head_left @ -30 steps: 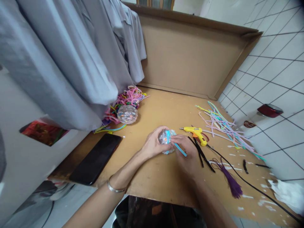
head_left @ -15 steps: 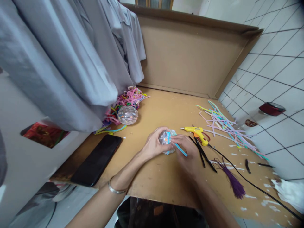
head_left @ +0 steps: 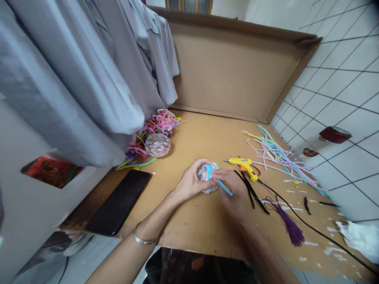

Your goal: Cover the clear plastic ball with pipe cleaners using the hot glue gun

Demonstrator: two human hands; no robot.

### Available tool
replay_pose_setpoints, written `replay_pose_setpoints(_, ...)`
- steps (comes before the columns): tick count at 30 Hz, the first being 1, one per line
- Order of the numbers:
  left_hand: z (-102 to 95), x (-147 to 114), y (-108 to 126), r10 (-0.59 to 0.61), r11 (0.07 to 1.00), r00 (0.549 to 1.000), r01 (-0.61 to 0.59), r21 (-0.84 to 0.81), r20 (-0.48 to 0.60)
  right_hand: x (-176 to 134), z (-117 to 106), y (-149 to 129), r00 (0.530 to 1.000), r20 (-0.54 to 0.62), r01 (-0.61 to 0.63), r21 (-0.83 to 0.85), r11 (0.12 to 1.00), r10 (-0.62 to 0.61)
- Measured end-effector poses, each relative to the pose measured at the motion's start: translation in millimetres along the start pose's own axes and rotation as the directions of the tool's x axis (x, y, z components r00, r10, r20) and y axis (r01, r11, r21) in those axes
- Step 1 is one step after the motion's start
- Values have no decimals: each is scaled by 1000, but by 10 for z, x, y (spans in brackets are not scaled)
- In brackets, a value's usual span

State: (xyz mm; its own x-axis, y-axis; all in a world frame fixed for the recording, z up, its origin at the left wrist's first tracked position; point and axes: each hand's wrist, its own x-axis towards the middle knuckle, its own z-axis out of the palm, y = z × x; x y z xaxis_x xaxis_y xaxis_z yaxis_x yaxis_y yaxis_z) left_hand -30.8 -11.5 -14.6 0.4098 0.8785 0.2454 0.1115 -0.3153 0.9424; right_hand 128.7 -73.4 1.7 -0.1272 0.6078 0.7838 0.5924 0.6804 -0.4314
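A tan table (head_left: 192, 227) spreads under both hands; clock directions run from the held ball (head_left: 204, 173), a clear globe just below the middle of the view. Grey shirts (head_left: 118, 71) hang at 10 to 11 o'clock, a cardboard panel (head_left: 233, 71) stands at 12 to 1, and a white tiled wall (head_left: 334, 94) rises at 2. Loose pastel strips (head_left: 274, 154) lie between 2 and 3; a dark phone (head_left: 118, 205) rests between 8 and 9. A colourful heap (head_left: 161, 123) sits between 10 and 11, partly under the shirts. The left hand (head_left: 189, 181), reaching in from 8, curls round the ball's 9 o'clock side, thumb and fingers parted to grip it. The right hand (head_left: 232, 187), from between 4 and 5, gathers its fingers at the 3 o'clock side, pinching a blue strip (head_left: 226, 188) whose tail points to 4. A yellow glue gun (head_left: 241, 162) lies near 3, a purple bundle (head_left: 293, 230) near 4. A second ball (head_left: 158, 144) rests at 10, against the heap.
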Motion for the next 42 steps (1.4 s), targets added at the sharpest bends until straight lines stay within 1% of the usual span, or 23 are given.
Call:
replay_pose_setpoints(7,0,-6,-8,13,1000,1000,-13,-25,-2,-11,-8,31,999,45,23,-12,1000,-22)
replay_pose_setpoints(11,2,-4,-15,9,1000,1000,-10,-29,-1,-26,1,56,999,42,27,3,1000,-28)
replay_pose_setpoints(21,-1,5,-48,21,1000,1000,-21,1,0,-26,10,8,999,41,16,-58,998,-14)
replay_pose_setpoints(26,-1,5,-49,14,1000,1000,-13,-21,9,-17,9,19,998,32,59,-46,997,-57)
replay_pose_setpoints(30,-1,-2,-51,27,999,1000,-26,-19,12,-17,4,12,999,43,30,-34,999,-29)
replay_pose_setpoints(34,-11,-2,-62,59,998,998,-59,30,6,-34,25,16,1000,26,11,-25,1000,-10)
replay_pose_setpoints(38,-21,10,-83,117,991,993,-117,68,-2,-41,45,25,999,-8,35,-58,998,-35)
replay_pose_setpoints(42,-17,11,-84,121,990,993,-121,69,3,-36,46,21,998,-2,67,-76,995,-67)
